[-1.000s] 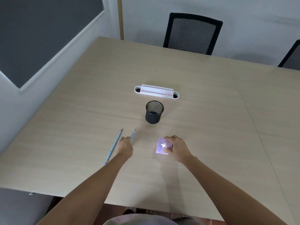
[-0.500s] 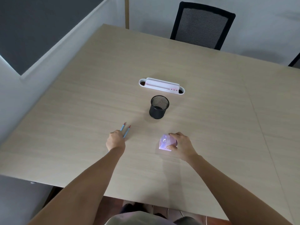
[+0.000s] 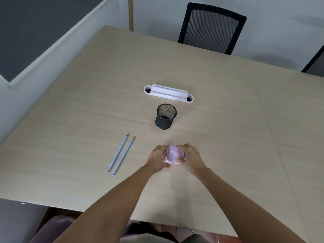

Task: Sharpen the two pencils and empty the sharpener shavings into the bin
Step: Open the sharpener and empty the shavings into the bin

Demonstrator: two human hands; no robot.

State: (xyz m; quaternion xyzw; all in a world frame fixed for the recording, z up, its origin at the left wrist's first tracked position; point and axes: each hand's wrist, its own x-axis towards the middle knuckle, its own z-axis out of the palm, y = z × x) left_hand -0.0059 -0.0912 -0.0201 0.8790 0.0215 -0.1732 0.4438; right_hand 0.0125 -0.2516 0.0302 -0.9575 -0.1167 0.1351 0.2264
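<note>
Two blue pencils with red tips lie side by side on the table, the left pencil and the right pencil, both free of any hand. A small pink sharpener sits between my hands. My right hand grips it from the right, fingers curled over its top and thumb at its near edge. My left hand touches its left side with curled fingers. A black mesh bin stands upright beyond the sharpener.
A white oblong holder lies behind the bin. A black mesh chair stands at the table's far edge, and part of another chair shows at the right. The table's near edge runs just under my forearms.
My left hand let go of the pencils, which now lie together on the table, and moved right to the sharpener. My right hand stayed on the sharpener.
</note>
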